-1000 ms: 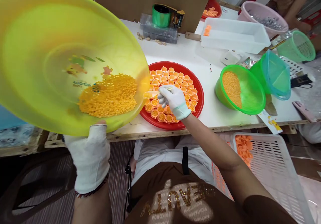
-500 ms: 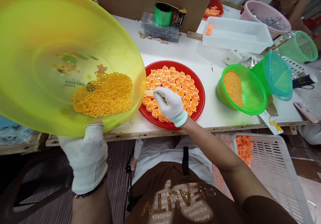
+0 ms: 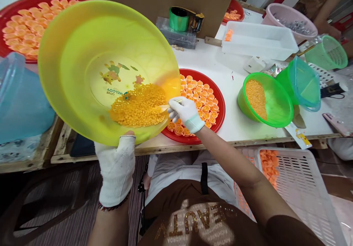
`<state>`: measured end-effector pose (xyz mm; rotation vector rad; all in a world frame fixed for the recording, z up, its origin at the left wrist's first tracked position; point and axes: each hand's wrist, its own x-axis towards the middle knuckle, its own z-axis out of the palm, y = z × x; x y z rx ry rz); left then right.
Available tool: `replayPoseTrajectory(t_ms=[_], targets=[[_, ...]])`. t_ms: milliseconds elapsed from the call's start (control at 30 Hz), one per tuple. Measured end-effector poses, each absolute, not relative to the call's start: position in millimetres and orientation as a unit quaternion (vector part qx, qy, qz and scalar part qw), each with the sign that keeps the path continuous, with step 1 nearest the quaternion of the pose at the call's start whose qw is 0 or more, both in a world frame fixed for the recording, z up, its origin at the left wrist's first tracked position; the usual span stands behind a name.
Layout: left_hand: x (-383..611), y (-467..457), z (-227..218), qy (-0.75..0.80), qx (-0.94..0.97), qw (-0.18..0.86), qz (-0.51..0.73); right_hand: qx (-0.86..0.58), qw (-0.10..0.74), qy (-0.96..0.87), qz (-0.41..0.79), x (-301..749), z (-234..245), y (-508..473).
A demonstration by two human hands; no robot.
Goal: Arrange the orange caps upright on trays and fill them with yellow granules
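Writing: the yellow-green basin (image 3: 71, 73) bore "LOVE MELODY" in its floor, upside down to the viewer, beside cartoon animal figures. On the brown shirt (image 3: 176, 194), glittery letters read in part "EAUT"; the smaller print was too fine to transcribe fully.

Orientation: the pale spoon (image 3: 163, 108) lay with its long axis roughly left-right, tip pointing left and slightly near, handle running up to the right between the fingers. Its tip was at the right edge of the yellow pellets (image 3: 138, 106), inside the basin. The basin was tilted, its mouth facing the viewer, the pellets gathered at its near right side.

Hands: the gloved left hand (image 3: 117, 168) gripped the basin's near rim, thumb on top; its other fingers were hidden. The gloved right hand (image 3: 183, 110) was closed narrowly on the spoon.

Surroundings: right of the basin, a red tray (image 3: 222, 108) held orange cups (image 3: 190, 86); several near ones contained yellow bits. Farther right stood a green bowl (image 3: 278, 102).
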<state>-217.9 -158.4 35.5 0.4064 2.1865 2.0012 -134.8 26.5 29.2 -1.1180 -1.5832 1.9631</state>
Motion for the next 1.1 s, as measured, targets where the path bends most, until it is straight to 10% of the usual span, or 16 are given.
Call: replayPoseTrajectory(t_ms=[500,933,1100], targets=[[-228.6,-165.5,37.8,0.746,0.127,0.043,0.653,-0.396,0.239,-0.527,0.713,-124.6,28.1,51.7],[-235.1,-176.9,38.1,0.76,0.171,0.001,0.628,-0.277,0.327,-0.833,0.349,-115.0,-2.2,64.1],[-233.1,-170.7,36.3,0.736,0.148,0.012,0.661,-0.332,0.341,-0.763,0.437,-115.2,16.0,58.4]])
